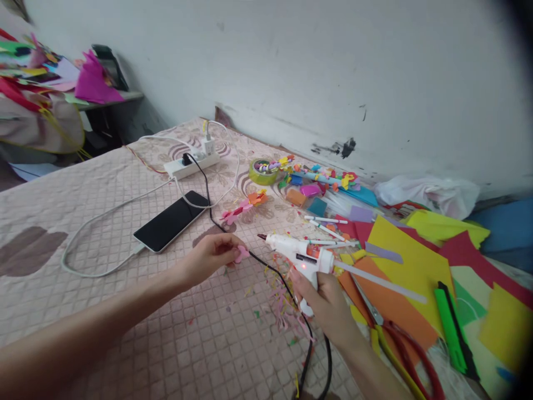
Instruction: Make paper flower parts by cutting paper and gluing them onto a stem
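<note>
My right hand (322, 294) is wrapped round the handle of a white hot glue gun (297, 250), whose dark nozzle points left. A long glue stick (383, 280) sticks out of its back, and a small red light shows on its side. Between the thumb and fingers of my left hand (214, 255) is a small pink paper flower (241, 254), just left of the nozzle and apart from it. The gun's black cord (266, 264) runs over the cloth beneath both hands. Beyond them lies a strip decorated with pink and orange paper flowers (245, 205).
A phone (172, 222) is plugged into a white power strip (194, 165) at the back left. Tape (264, 172), foam sheets (387, 244), red-and-yellow scissors (387, 328) and a green box cutter (452, 328) crowd the right side. Paper scraps (287, 305) lie below the gun.
</note>
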Demonstrator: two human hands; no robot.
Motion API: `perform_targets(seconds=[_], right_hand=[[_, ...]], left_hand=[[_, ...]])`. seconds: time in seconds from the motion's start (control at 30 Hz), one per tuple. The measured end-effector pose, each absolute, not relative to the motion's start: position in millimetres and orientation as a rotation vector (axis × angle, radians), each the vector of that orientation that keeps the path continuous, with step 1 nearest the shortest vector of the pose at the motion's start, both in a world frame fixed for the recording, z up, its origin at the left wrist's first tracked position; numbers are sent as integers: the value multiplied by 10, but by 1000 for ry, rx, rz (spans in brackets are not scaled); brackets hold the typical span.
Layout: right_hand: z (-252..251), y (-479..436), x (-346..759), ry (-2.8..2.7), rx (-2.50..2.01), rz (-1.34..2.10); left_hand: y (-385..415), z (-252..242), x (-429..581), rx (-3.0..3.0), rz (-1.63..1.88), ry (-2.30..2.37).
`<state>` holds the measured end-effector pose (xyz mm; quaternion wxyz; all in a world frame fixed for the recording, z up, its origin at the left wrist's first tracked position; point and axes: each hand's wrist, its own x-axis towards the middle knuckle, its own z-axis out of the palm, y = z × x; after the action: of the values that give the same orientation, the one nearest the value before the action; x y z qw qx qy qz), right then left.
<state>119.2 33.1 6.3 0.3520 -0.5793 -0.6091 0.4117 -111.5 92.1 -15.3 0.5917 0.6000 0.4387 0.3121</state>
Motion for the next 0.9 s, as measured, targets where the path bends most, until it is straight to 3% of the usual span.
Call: perform_targets(seconds=[0.4,0.63,0.9], right_hand=[[97,332,1154,-1586,-1510,1152],[133,299,1158,-1619,-1539,1170],[173,234,1164,-1671,-1493,1112]], left_hand=[[944,-89,-1216,1431,796,1119],[891,1,-1227,2074,981,1212],[899,-64,-1286,2517,1193,940]])
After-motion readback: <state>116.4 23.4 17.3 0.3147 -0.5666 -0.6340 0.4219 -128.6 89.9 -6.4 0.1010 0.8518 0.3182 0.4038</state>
